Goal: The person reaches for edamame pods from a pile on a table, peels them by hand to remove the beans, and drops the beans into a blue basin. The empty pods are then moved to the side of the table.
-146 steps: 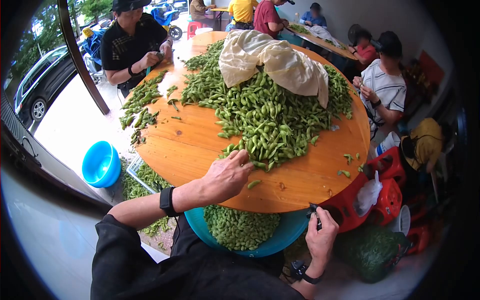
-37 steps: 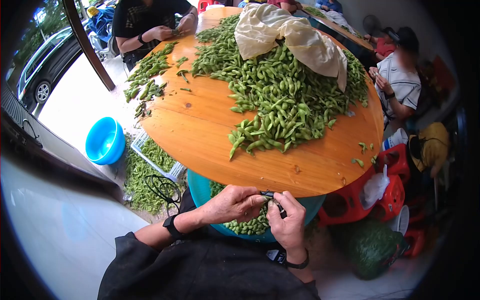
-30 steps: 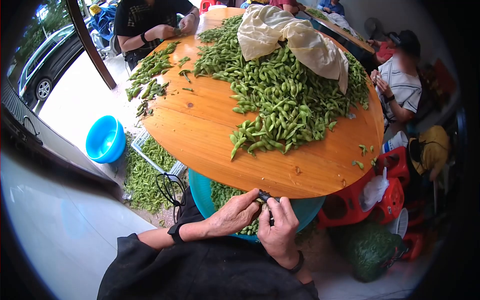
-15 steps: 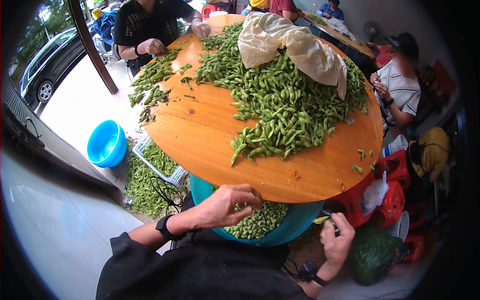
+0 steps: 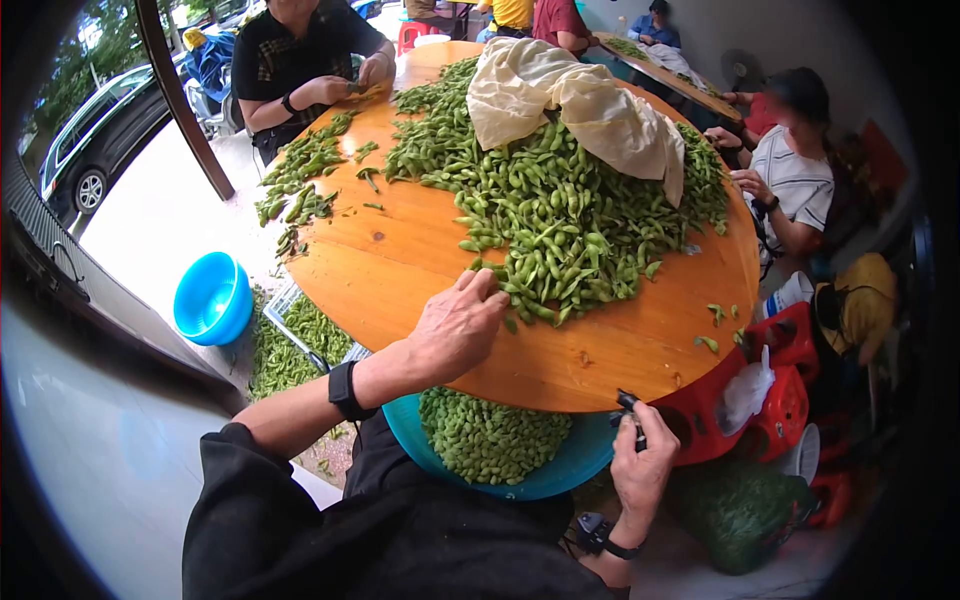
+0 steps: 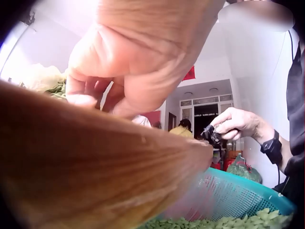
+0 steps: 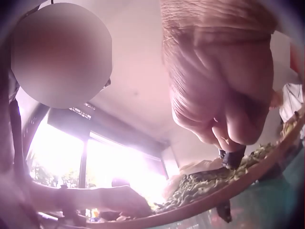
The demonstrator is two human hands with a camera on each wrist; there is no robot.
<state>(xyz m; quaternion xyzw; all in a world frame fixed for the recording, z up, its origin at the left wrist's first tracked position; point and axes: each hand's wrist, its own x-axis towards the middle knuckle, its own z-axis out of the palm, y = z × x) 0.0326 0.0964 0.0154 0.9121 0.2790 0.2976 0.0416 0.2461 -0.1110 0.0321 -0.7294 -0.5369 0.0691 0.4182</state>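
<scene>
My left hand [image 5: 455, 325] reaches over the round wooden table [image 5: 380, 280], its bent fingers at the front edge of a heap of green soybean pods [image 5: 550, 230]. In the left wrist view its fingertips are hidden behind the table edge, so I cannot tell whether they pinch a pod. My right hand [image 5: 645, 465] holds a small black tool [image 5: 627, 400] beside the table's front edge. The tool's dark end [image 7: 234, 158] points down from the curled fingers in the right wrist view. Below the table edge sits a teal basin [image 5: 402, 425] with shelled green beans [image 5: 490, 435].
A cream cloth [image 5: 575, 105] covers the top of the heap. Red stools [image 5: 780, 410] and a green sack [image 5: 745, 510] stand at the right. A blue basin [image 5: 212, 300] and a white crate [image 5: 285, 300] are at floor level, left. Other people sit around the tables.
The hands met over the basin about a second ago, then parted. My left hand has moved forward to the pods; the pod seen at the right hand's tool is gone from view.
</scene>
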